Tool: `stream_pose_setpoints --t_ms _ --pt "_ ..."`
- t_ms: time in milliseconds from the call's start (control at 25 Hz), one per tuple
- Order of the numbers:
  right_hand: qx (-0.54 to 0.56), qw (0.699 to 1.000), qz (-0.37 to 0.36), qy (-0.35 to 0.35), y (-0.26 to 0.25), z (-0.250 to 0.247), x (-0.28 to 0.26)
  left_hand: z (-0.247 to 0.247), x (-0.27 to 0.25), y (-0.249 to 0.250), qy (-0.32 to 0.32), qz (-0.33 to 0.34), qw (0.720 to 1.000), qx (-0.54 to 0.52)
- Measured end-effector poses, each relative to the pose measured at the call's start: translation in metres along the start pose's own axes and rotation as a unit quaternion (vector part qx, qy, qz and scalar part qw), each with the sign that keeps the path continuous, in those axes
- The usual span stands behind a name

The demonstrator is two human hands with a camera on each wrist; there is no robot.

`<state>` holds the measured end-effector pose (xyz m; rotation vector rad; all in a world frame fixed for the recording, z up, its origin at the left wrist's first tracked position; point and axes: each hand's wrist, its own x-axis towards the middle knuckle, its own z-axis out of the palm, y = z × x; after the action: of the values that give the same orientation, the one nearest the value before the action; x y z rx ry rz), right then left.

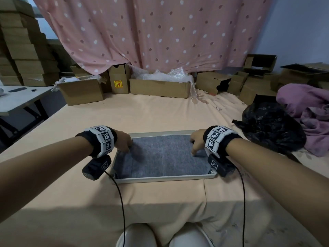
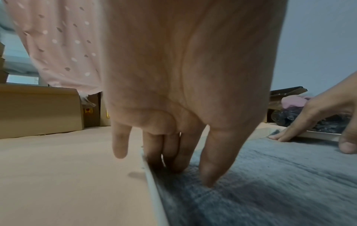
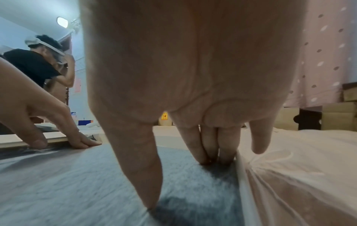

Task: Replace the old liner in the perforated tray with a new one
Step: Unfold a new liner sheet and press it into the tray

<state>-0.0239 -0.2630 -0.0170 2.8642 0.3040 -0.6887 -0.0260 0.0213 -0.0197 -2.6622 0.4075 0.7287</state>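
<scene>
A shallow cream tray (image 1: pixel 160 179) lies on the peach bedsheet in front of me, with a grey felt liner (image 1: pixel 161 155) spread flat inside it. My left hand (image 1: pixel 124 141) presses the liner (image 2: pixel 270 175) with straight fingertips (image 2: pixel 209 182) along the tray's left rim (image 2: pixel 154 191). My right hand (image 1: pixel 196 142) does the same at the right rim (image 3: pixel 243 183), its fingertips (image 3: pixel 150 204) down on the liner (image 3: pixel 67 183). Neither hand holds anything. The tray's perforated floor is hidden under the liner.
A crumpled black plastic bag (image 1: pixel 268 125) sits just right of the tray, with purple cloth (image 1: pixel 306 111) behind it. Cardboard boxes (image 1: pixel 158 87) line the far edge of the bed under a pink curtain (image 1: pixel 151 32). A white table (image 1: pixel 17 98) stands at left. Another person (image 3: pixel 38 64) stands beyond.
</scene>
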Motion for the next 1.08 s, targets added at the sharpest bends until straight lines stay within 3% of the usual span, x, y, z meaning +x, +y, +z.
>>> stream_pose_setpoints --t_ms 200,400,720,840,960,1080 --pt "0.072 0.996 -0.029 0.034 0.01 0.012 -0.04 0.016 -0.036 -0.012 0.104 0.036 0.992 -0.065" --pt "0.046 0.999 -0.026 -0.005 0.02 0.036 -0.066 0.051 -0.062 -0.017 0.055 0.061 0.995 -0.06" --pt "-0.049 0.999 0.003 0.012 0.005 0.044 -0.066 0.052 -0.062 -0.001 0.022 0.034 0.999 0.033" --pt "-0.012 0.998 -0.015 0.053 0.007 0.043 -0.078 0.054 -0.073 0.003 0.03 0.041 0.998 0.035" --pt "0.011 0.988 -0.044 0.15 0.017 0.046 -0.097 0.064 -0.082 0.0 0.102 0.059 0.993 0.001" --pt "0.067 0.983 -0.086 0.147 0.024 0.059 -0.107 0.074 -0.088 -0.001 0.108 0.09 0.989 -0.045"
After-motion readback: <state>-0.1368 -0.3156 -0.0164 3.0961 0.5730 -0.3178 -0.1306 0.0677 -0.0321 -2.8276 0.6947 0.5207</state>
